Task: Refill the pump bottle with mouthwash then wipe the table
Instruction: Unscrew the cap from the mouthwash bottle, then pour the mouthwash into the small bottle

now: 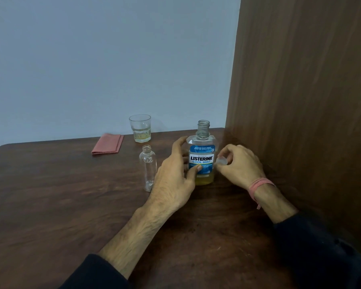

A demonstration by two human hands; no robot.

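Two forearms in dark sleeves extend forward over the dark brown wooden desk (50, 205), converging on the clear plastic mouthwash bottle with a blue and white label (202, 159). That bottle stands upright near the right rear of the desk, close to the brown wood-grain panel (300, 101); its neck is uncapped and yellow liquid fills only its lowest part.

Left hand (175, 182): back of the hand up, wrist straight. Its fingers curve around the left side of the mouthwash bottle and the thumb presses the lower front of the label, so the hand grasps the bottle.

Right hand (238, 165): back of the hand up, a pink thread band (258, 184) tied at the wrist. Thumb and fingertips are curled and pinch a small translucent cap (222, 160) just right of the bottle's label.

Just left of the left hand stands the small clear plastic cylindrical pump bottle (148, 167), upright, open-necked, with no pump head fitted. Behind it, near the pale wall, stands a clear drinking glass (140, 128) holding a shallow layer of yellowish liquid. Further left lies a folded pink cloth (108, 143), flat on the desk, well apart from both hands
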